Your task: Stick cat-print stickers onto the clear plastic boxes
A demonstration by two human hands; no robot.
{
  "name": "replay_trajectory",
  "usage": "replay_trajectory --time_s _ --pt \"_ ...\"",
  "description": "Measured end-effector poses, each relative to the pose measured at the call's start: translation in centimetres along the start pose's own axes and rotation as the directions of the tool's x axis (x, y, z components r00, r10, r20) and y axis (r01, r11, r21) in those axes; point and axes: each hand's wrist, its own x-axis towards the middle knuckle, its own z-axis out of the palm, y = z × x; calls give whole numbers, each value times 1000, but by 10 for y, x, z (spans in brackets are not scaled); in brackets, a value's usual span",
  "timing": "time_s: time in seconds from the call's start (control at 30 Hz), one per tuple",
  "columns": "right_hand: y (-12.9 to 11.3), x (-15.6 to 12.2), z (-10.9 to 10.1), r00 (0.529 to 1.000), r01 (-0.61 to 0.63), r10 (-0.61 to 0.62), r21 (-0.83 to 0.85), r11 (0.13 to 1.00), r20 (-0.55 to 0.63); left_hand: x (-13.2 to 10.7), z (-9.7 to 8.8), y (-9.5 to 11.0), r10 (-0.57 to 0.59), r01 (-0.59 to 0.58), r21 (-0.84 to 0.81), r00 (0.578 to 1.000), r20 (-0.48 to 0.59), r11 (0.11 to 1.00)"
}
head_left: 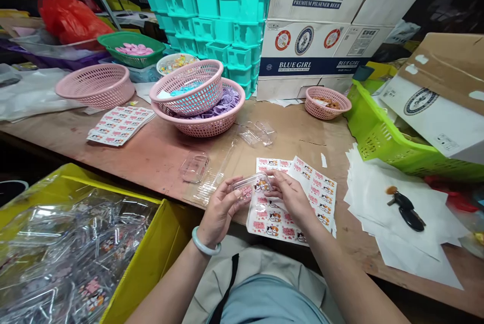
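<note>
My left hand (220,209), with a pale bangle (206,248) at the wrist, grips the left end of a clear plastic case (247,179). Pink lettering and a cat picture show on the case. At its right end the fingers of my right hand (289,192) are closed on the case edge. Beneath and beside the hands lie sticker sheets (317,187) printed with cats and pink lettering. Another clear case (195,166) rests on the table to the left, and more clear plastic pieces (257,133) lie farther back.
At lower left a yellow bin (151,243) holds many clear cases. Pink baskets (227,124), a sticker stack (119,126), teal crates (227,11) and a beer carton (310,11) line the back. On the right are a green basket (385,137) and white sheets (412,256) with a black-handled tool (410,215).
</note>
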Motion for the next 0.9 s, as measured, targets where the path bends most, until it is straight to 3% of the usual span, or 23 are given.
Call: replay_trajectory --time_s 0.13,0.23,0.3,0.37,0.43,0.47,0.57,0.63,0.7,0.77,0.83,0.9 --pt "2 -1 9 996 24 -28 50 998 81 -1 -1 3 12 -12 3 1000 17 1000" --pt "0 -5 17 988 154 -149 -117 981 46 -1 -1 4 40 -46 94 997 63 994" --pt "-1 -9 15 963 255 -269 -294 921 -10 4 -8 7 161 -177 275 984 79 945" --pt "1 -15 4 902 364 -432 -513 777 -13 14 -23 12 375 -363 547 922 95 754" --pt "9 -24 -15 832 431 -549 -711 555 77 28 -43 18 540 -446 779 825 167 440" --pt "15 -29 -25 814 432 -566 -787 441 129 34 -53 20 562 -443 849 796 224 288" --pt "36 -40 -54 815 307 -559 -931 198 150 43 -68 18 514 -360 932 792 330 -43" --pt "47 -41 -65 820 241 -555 -964 115 138 39 -57 12 541 -305 945 779 318 -116" --pt "51 -41 -68 815 251 -551 -966 55 181 31 -32 2 563 -339 941 778 279 1" --pt "49 -42 -66 788 308 -562 -952 6 251 27 0 -8 453 -387 869 863 223 309" --pt "42 -49 -60 743 384 -588 -923 -14 318 31 29 -17 181 -237 700 971 155 674" --pt "35 -60 -53 709 486 -580 -874 -9 401 41 46 -25 -61 -6 469 990 129 883"
